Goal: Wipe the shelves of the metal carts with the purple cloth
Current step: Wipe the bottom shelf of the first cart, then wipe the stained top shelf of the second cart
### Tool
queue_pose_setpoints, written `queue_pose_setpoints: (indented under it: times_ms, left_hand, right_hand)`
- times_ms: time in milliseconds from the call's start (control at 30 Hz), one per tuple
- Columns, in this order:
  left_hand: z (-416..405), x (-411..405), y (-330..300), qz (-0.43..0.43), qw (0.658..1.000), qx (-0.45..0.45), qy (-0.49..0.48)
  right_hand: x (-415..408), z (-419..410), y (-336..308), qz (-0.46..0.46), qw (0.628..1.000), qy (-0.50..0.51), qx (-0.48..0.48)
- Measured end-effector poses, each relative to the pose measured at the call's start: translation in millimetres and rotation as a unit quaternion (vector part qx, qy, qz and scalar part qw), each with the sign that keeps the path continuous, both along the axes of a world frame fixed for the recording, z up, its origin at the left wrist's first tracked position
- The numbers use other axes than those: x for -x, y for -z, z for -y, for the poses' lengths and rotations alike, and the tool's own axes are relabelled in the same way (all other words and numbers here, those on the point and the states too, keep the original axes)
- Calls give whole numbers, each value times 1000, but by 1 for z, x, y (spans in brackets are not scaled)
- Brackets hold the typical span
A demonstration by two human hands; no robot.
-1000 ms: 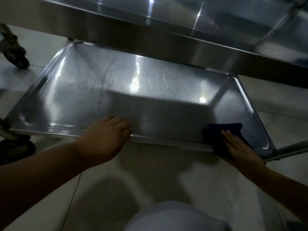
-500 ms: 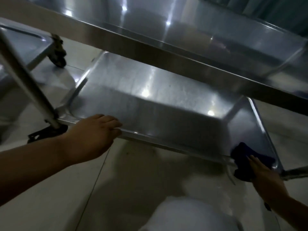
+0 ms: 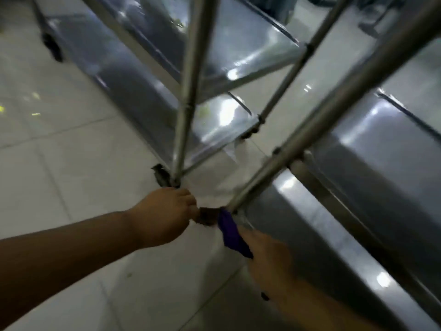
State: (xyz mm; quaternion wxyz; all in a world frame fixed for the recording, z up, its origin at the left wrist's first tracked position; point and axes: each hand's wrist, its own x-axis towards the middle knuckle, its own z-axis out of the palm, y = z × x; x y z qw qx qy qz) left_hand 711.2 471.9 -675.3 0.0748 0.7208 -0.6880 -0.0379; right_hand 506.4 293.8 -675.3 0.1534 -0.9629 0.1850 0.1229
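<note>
Mid-task, right hand (image 3: pixel 269 263) grips purple cloth (image 3: pixel 232 235) at 6 o'clock beside cart post (image 3: pixel 310 125), left hand (image 3: pixel 164 216) grip unclear, shelves (image 3: pixel 370 187) left unjudgeable

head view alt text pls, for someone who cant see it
A person's right hand grips a purple cloth at the foot of a metal cart post, while the left hand reaches in beside it. Steel shelves and pale floor tiles surround them, blurred.
</note>
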Motion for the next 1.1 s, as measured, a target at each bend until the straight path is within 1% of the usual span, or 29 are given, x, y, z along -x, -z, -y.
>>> queue_pose_setpoints:
  times_ms: [100,167,233,333,400,433,467,533,600,633,667,733,767,833,900,1033,1100]
  left_hand:
    - [-60,-23,-48,-27,992,-19,-122]
    - [-100,-36,-80,-46,980,-34,-193]
    - [-138,-46,-116,-60,964,-26,-257]
    - [-175,-57,-186,-85,940,-5,-330]
    - [-190,-65,-242,-108,914,7,-390]
    - [-192,-66,-275,-143,892,29,-428]
    - [-194,-69,-310,-197,856,37,-476]
    - [-199,-75,-381,-342,757,28,-556]
    - [-202,-85,-445,-475,657,24,-585]
    - [-206,-90,-474,-526,614,27,-588]
    - [-211,-97,-500,-558,585,32,-587]
    - [-224,-107,-545,-584,553,58,-592]
    - [-230,-112,-566,-587,545,79,-594]
    - [-236,-121,-602,-588,542,128,-587]
    - [-232,-128,-634,-586,552,168,-569]
    - [-209,-149,-676,-557,606,190,-536]
    - [-194,-161,-688,-536,637,181,-524]
  right_hand:
    - [-56,-38,-45,31,997,-58,-43]
    - [-85,-66,-84,85,990,-100,-45]
    - [-107,-91,-124,127,983,-116,-63]
    - [-139,-125,-197,142,975,-157,-71]
    - [-159,-146,-254,158,966,-195,-58]
    - [-169,-156,-285,164,962,-216,-43]
    - [-179,-165,-315,168,956,-238,-24]
    - [-197,-184,-376,173,944,-281,-6]
    - [-211,-201,-434,172,930,-324,-13]
    - [-217,-209,-461,183,922,-342,-6]
    - [-222,-216,-487,196,913,-357,9]
    - [-231,-229,-533,215,901,-376,25]
    - [-235,-234,-551,228,896,-380,28]
    - [-241,-237,-578,242,895,-373,24]
    - [-247,-236,-596,232,908,-349,-14]
    - [-255,-217,-617,213,930,-286,-89]
    - [-263,-205,-624,186,949,-200,-156]
